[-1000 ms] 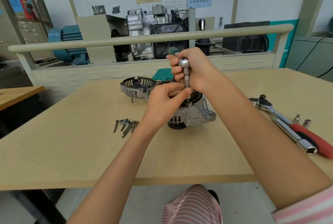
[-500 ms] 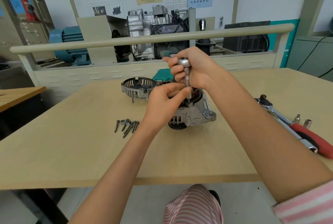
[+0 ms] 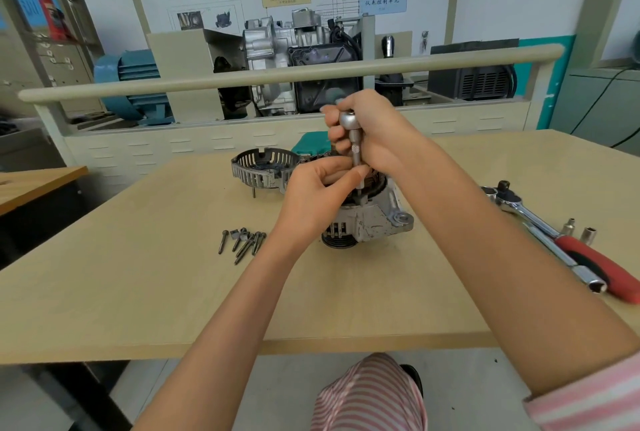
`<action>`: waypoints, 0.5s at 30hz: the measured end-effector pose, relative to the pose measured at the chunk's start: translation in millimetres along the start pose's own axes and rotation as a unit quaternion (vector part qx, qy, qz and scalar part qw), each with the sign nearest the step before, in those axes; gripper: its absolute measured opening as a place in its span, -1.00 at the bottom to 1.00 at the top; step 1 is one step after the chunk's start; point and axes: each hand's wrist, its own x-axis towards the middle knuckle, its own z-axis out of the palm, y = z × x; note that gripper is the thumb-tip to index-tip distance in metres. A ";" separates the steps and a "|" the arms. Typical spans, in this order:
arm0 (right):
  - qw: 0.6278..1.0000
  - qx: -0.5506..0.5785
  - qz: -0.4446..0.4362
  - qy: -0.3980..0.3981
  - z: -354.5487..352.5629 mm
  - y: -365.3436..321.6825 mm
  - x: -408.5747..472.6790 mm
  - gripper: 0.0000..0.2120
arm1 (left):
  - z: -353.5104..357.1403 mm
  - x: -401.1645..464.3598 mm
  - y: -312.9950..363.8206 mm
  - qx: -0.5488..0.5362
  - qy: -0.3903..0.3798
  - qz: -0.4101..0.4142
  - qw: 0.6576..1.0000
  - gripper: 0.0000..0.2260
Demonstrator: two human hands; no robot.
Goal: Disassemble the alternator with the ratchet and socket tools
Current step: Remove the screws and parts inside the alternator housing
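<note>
The alternator (image 3: 367,219) sits pulley-down on the table (image 3: 145,292), straight ahead of the person, with both hands right over it. A ratchet (image 3: 354,145) with its extension stands nearly upright above the alternator's open top, the tip going down into the housing, onto a fastener I'd guess, though the fingers hide the seat. The right hand (image 3: 372,132) is wrapped around the ratchet head, just above the alternator. The left hand (image 3: 318,193) pinches the lower shaft, against the alternator's near-left rim. Turning about that vertical axis falls to the right hand; the left only steadies it.
</note>
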 end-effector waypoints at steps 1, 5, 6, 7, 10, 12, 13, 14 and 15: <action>0.999 0.002 0.016 -0.041 -2.8 -1.9 -0.1 -0.81 | 0.1 -0.1 0.4 -0.002 0.001 -0.003 1.000 -0.87; 1.000 0.023 0.007 -0.012 -3.0 -0.1 -3.5 -0.79 | 2.5 0.8 1.2 -0.014 0.022 -0.017 1.000 -0.85; 0.998 0.029 -0.029 0.052 0.7 3.8 -3.8 -0.79 | 3.2 1.1 1.3 -0.008 0.028 -0.017 0.999 -0.84; 0.989 0.040 -0.070 0.122 4.3 8.5 -4.2 -0.81 | 3.8 1.3 1.4 0.001 0.033 -0.016 0.999 -0.84; 0.969 0.075 -0.129 0.197 6.4 16.3 -2.0 -0.82 | 5.4 1.6 1.8 0.015 0.038 -0.019 0.999 -0.85; 0.987 0.061 -0.073 0.129 2.1 9.5 -2.2 -0.83 | 4.5 0.8 2.4 0.019 0.032 -0.024 0.999 -0.89; 0.996 0.043 -0.033 0.077 -0.7 4.5 -3.1 -0.81 | 3.5 0.4 2.6 0.015 0.025 -0.026 0.999 -0.90; 0.999 0.023 0.001 0.025 -4.1 0.5 -3.3 -0.79 | 2.4 0.1 2.9 0.012 0.015 -0.027 0.999 -0.91; 0.999 0.009 0.022 -0.022 -7.3 -2.5 -3.9 -0.80 | 1.3 -0.3 3.2 0.012 0.006 -0.028 1.000 -0.90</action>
